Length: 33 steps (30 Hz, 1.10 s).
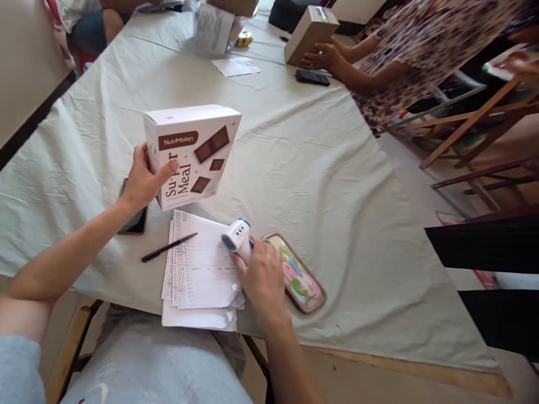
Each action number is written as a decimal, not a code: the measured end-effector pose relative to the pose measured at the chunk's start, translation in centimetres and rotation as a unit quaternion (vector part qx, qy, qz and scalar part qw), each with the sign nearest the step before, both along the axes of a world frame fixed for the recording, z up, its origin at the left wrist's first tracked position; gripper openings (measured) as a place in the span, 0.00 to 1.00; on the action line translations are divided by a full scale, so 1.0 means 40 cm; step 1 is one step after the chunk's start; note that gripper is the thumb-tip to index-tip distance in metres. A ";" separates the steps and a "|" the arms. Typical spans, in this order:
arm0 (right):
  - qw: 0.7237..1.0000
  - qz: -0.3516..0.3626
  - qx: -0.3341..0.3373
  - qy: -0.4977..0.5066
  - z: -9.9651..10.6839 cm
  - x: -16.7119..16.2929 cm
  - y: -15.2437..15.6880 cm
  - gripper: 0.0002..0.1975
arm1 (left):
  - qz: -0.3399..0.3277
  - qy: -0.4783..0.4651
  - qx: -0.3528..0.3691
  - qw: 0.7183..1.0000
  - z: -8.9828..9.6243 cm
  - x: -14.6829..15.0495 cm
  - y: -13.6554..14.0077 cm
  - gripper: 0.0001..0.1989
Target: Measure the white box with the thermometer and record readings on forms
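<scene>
**Box held up, scanner in hand**

My left hand holds a white carton upright above the table, printed face toward me. The thumb lies across the front by the lettering; the other fingers wrap behind the left edge, out of sight. So the grip is a pinch on one side panel — the rest of the carton hangs free, just above the near papers.

My right hand is closed round the handle of a white-and-blue scanner, fingers curled together, its nose pointing up and left toward the carton. The hand rests beside a patterned pouch and on the corner of a stack of printed sheets.

Handling, as I judge it: the carton is thin card, probably light, stiff along the edges and soft across the broad faces. A one-sided pinch may let it twist; a hold spanning both side edges would be steadier, and hard pressure on the face could dent it. The surface looks smooth, possibly slick.

Also noted — a black pen lies on the sheets' left margin, a dark phone sits under my left wrist, and another person's hands hold a brown box at the far end.
</scene>
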State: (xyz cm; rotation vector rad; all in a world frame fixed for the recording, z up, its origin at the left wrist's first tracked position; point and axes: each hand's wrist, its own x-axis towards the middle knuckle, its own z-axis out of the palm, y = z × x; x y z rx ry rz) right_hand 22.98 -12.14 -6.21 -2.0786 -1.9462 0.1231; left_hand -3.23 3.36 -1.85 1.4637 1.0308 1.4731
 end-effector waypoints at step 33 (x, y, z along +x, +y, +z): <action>0.858 0.111 -0.146 0.480 0.069 -0.189 0.138 0.08 | -0.154 0.534 0.391 0.734 -0.116 0.083 -0.321 0.12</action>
